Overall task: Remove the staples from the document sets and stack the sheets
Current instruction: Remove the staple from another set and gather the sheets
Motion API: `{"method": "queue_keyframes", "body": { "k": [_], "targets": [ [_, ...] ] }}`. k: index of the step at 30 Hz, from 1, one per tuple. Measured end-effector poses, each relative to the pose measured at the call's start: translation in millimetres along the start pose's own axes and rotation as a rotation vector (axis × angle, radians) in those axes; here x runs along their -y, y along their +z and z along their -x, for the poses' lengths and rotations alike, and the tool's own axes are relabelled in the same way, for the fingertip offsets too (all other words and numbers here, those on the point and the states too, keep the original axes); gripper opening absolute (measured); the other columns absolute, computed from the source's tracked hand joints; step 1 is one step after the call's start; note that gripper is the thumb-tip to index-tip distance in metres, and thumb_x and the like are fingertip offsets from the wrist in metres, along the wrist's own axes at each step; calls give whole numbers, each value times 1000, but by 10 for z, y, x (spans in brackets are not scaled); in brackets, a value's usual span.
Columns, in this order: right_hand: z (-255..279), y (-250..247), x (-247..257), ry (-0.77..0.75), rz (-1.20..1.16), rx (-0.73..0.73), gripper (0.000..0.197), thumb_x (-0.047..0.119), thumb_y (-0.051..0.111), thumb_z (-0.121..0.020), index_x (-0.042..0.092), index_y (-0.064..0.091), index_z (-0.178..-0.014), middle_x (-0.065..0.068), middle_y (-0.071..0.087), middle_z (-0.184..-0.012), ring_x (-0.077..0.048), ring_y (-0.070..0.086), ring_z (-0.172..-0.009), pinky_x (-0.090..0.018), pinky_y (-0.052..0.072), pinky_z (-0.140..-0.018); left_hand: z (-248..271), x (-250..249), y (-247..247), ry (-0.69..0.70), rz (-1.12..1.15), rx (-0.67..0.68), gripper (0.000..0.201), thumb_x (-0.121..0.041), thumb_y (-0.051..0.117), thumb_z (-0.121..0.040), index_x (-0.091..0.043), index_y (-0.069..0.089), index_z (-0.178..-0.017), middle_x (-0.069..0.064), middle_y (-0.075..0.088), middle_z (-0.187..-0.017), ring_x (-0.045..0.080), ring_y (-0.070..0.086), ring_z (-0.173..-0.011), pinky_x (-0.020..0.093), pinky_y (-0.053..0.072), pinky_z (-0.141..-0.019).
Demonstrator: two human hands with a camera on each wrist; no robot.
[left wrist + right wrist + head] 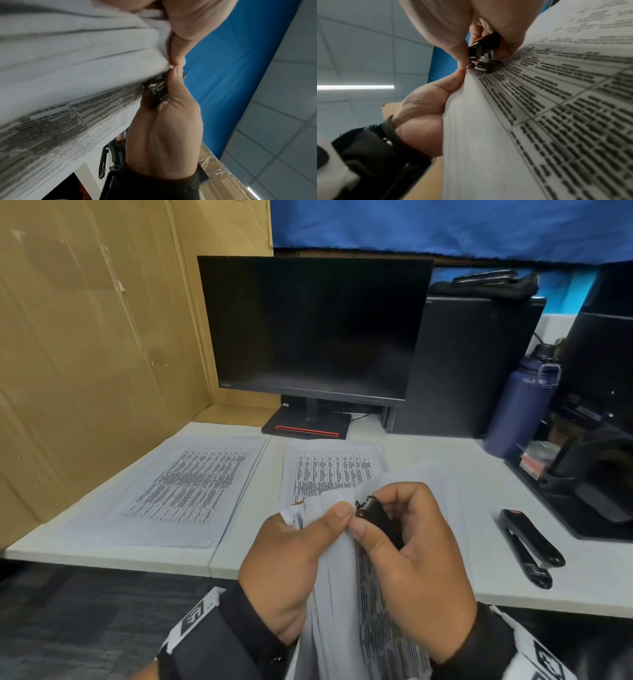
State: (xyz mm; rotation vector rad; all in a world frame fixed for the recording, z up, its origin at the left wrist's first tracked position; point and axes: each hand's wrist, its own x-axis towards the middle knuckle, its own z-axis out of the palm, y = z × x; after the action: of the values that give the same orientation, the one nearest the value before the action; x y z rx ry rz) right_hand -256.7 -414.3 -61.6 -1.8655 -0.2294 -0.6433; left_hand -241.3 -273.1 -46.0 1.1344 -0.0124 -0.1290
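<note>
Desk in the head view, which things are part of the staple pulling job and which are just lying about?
In the job:
left hand gripping the stapled set
right hand holding the staple remover
left paper stack
middle paper stack

Lying about:
monitor
blue bottle
stapler
black desk organiser

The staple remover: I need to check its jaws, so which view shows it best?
The right wrist view: the staple remover is close, its metal jaws at the paper's corner. The head view shows it small; in the left wrist view the right hand partly hides it.
</note>
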Motion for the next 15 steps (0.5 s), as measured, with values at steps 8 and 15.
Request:
{"method": "queue_keyframes", "body": {
  "k": [8,15],
  "targets": [
    [-122,-189,28,-329,779,28,35,56,36,-99,23,39,-86,8,36,-77,-16,37,-62,-31,36,-47,-6,-276,-133,-69,-167,343,35,-26,71,-85,1,78,-107,24,76,-112,38,74,-107,43,59,-95],
    [-45,-107,49,-375,639,89,31,48,39,-99,17,44,-96,2,38,-90,-18,42,-67,-37,44,-50,-15,-275,-93,74,-372,262,15,-25,76,-82,-11,79,-77,13,75,-79,22,69,-74,32,54,-73]
  ]
}}
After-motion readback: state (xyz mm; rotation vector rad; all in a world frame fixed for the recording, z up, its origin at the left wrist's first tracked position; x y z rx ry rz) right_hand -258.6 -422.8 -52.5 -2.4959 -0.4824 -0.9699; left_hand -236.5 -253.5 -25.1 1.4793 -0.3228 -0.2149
